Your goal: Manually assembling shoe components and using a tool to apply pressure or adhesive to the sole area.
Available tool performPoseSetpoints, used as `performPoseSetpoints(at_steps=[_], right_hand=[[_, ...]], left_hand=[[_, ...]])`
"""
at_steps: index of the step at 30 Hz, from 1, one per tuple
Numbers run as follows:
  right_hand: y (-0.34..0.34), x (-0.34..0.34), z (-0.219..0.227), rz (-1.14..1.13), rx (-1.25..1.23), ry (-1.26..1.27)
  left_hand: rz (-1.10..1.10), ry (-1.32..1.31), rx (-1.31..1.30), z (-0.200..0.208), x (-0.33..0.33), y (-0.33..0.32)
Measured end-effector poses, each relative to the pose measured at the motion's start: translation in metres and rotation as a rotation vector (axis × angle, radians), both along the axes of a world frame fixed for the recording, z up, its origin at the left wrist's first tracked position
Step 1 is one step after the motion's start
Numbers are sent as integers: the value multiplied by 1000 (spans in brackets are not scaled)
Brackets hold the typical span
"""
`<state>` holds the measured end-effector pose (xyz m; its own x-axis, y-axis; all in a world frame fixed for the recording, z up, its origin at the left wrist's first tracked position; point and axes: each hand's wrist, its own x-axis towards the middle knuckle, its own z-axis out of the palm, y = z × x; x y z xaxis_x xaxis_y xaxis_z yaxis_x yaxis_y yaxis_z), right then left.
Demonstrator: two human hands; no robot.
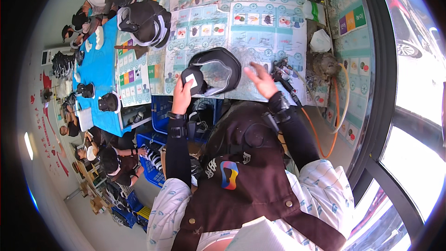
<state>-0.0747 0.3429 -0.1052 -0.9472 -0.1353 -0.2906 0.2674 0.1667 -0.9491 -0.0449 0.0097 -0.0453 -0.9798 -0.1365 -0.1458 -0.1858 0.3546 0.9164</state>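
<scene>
My left hand (181, 95) grips the tongue end of a black padded piece that looks like a shoe upper (236, 67). A white square patch (191, 80) shows on the part by my fingers. The piece curves round an opening with a pale grey edge and rests on or just over the paper-covered table (260, 30); which of these I cannot tell. To its right, my right hand (263, 80) holds nothing, its fingers apart and slightly blurred. Beside that hand lies a black and metal spray gun (285, 81) with a hose.
More black uppers (146, 21) sit piled at the table's back left. A blue-covered bench (100, 97) stands further left, with blue crates (160, 111) below. An orange hose (320, 146) hangs on the right beside a grimy round container (324, 65). Other people (111, 162) work at left.
</scene>
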Motion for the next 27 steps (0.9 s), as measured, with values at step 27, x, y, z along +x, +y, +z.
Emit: performPoseSetpoints(at_steps=[27], right_hand=[[-14, -61, 32, 9, -143, -178]], left_hand=[[-48, -69, 264, 31, 15, -12]])
